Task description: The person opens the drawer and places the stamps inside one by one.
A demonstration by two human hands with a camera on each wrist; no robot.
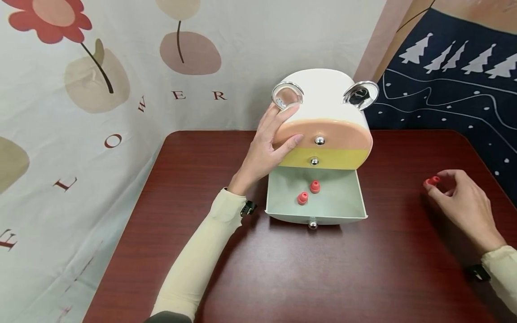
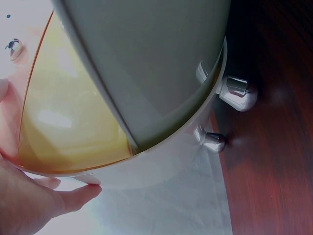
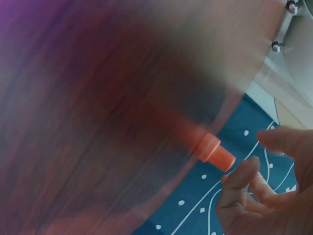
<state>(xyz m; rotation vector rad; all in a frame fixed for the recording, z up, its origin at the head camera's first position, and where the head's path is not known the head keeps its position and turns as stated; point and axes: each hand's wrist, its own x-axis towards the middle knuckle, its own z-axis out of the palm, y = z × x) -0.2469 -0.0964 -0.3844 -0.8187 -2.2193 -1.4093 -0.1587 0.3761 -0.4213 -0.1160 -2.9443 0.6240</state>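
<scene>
A rounded white cabinet of drawers (image 1: 323,94) stands on the table, and its pale green lowest drawer (image 1: 278,197) is pulled out. Inside that drawer are two small red bell-shaped pieces (image 1: 303,198). My left hand (image 1: 266,143) rests on the cabinet's left side, fingers extended near the top and thumb on the orange front (image 1: 343,134). At the right, my right hand (image 1: 464,202) is at a third red piece (image 1: 433,180), with its narrow end up. In the right wrist view, thumb and fingers (image 3: 239,176) are spread apart right by the red piece (image 3: 215,152).
The yellow middle drawer (image 1: 339,157) is shut. Two shiny round mirrored ears (image 1: 361,95) stick out of the cabinet's top. Behind the dark red wooden table (image 1: 202,179) hang a white flower cloth (image 1: 250,54) and a navy cloth with white trees (image 1: 436,98).
</scene>
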